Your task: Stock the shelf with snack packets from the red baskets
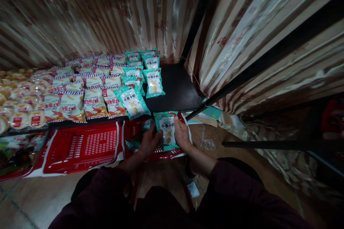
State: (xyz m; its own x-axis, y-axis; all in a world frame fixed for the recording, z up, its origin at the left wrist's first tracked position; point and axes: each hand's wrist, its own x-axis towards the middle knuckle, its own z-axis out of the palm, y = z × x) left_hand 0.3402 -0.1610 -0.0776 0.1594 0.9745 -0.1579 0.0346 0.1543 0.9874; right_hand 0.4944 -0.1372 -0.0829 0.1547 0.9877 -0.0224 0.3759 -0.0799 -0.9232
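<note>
A teal-and-white snack bag (167, 134) is held upright above a red shopping basket, its printed front facing me. Round its right edge my right hand (182, 134) is closed, thumb in front. My left hand (149, 142) grips the left edge with bent fingers, partly in shadow. More teal bags lie in the basket (172, 154), mostly hidden behind my hands. On the black shelf (174, 91) just beyond, a matching teal bag (131, 102) leans at the front, and others stand in rows behind it, such as the bag (154, 83) at the right end.
Left of the teal bags stand rows of red-and-white snack bags (94, 103), then clear-wrapped round snacks (20, 120). Another red basket (94, 143) sits below the shelf. Black frame posts (231, 87) slant on the right. Striped curtains (113, 14) hang behind. Litter (209, 144) lies on the tiled floor.
</note>
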